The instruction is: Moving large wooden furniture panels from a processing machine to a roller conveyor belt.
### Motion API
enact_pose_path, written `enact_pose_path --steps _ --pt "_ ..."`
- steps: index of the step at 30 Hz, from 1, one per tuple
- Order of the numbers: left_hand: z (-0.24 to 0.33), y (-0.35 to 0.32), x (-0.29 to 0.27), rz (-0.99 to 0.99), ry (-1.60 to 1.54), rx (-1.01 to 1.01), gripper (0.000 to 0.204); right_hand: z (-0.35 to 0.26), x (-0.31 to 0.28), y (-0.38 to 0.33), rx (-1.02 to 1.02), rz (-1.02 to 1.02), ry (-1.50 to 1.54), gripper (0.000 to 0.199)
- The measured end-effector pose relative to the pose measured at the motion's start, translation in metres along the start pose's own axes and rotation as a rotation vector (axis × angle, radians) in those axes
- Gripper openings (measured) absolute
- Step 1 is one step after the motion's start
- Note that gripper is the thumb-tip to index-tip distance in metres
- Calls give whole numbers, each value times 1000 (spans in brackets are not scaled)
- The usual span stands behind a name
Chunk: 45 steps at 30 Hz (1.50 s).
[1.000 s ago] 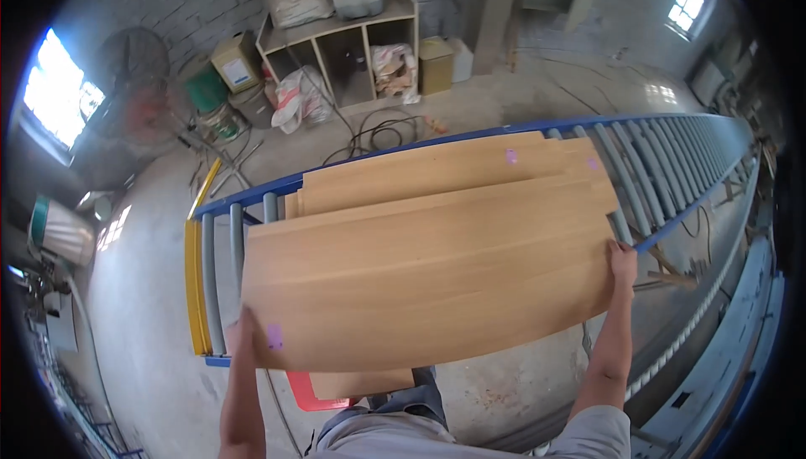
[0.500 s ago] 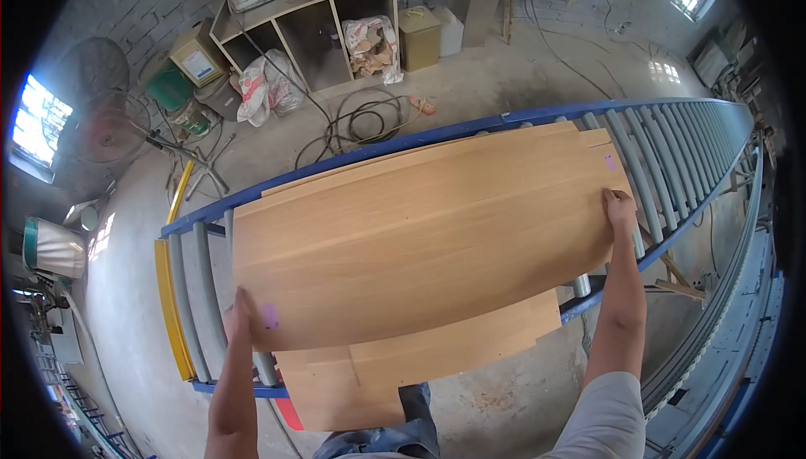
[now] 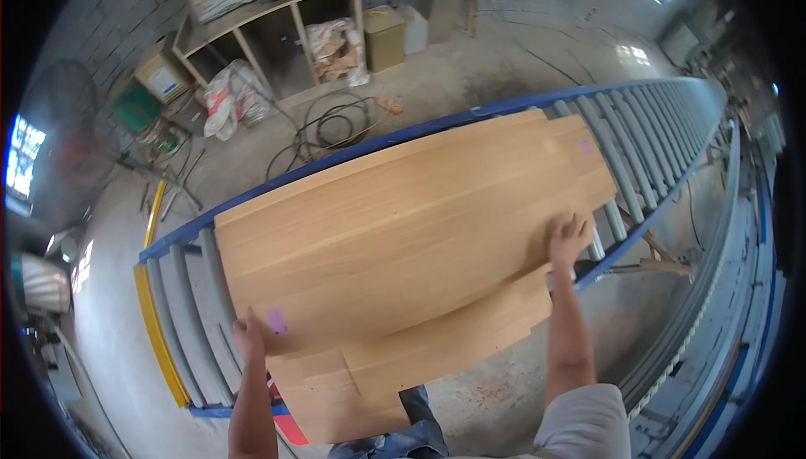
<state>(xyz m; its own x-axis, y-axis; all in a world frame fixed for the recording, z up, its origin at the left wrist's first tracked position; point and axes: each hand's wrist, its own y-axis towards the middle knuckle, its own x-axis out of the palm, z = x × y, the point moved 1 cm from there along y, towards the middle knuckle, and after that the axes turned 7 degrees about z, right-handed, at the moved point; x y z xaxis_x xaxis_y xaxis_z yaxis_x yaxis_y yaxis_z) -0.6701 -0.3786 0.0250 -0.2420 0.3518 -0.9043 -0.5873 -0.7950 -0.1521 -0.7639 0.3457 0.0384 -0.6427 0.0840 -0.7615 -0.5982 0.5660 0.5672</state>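
Note:
A large wooden board (image 3: 395,224) with a light wood grain lies across the rollers of a conveyor, over at least one other board. My left hand (image 3: 248,335) holds its near left edge, beside a purple sticker (image 3: 277,321). Toward the near right edge, my right hand (image 3: 569,241) rests on the top face, fingers spread and stretched forward. Another purple sticker (image 3: 587,147) is at the far right end. Closer to my body, a lower wooden panel (image 3: 437,356) with stepped edges juts out beneath the board. The underside of the stack is hidden.
The roller conveyor's blue rail (image 3: 378,140) runs off to the far right, with a yellow end bar (image 3: 161,337) at left. Beyond it are a coiled black hose (image 3: 323,131), a shelf unit (image 3: 285,56), and a fan stand (image 3: 172,186). A red piece (image 3: 290,430) shows near my legs.
My right hand has left the board's right edge and come nearer and leftward onto its top face. My left hand stays at the left edge. The whole view has shifted slightly.

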Motion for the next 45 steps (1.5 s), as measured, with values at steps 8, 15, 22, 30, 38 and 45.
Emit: enact_pose_path --steps 8,15,22,30,38,45 --pt "-43 7 4 149 -23 71 70 -84 -43 -134 586 -431 751 78" --pt "-15 -9 8 152 -38 195 65 -62 -30 -128 813 -292 597 89" --pt "-16 -12 6 177 -23 241 65 -82 -33 -131 757 -228 562 62" --pt "-6 -8 7 215 -105 326 63 -89 -37 -131 766 -334 487 92" --pt "-6 -23 10 183 -110 329 60 -88 -36 -132 760 -278 602 92" --pt "8 -26 6 151 -92 330 58 -78 -32 -135 727 -231 703 59"
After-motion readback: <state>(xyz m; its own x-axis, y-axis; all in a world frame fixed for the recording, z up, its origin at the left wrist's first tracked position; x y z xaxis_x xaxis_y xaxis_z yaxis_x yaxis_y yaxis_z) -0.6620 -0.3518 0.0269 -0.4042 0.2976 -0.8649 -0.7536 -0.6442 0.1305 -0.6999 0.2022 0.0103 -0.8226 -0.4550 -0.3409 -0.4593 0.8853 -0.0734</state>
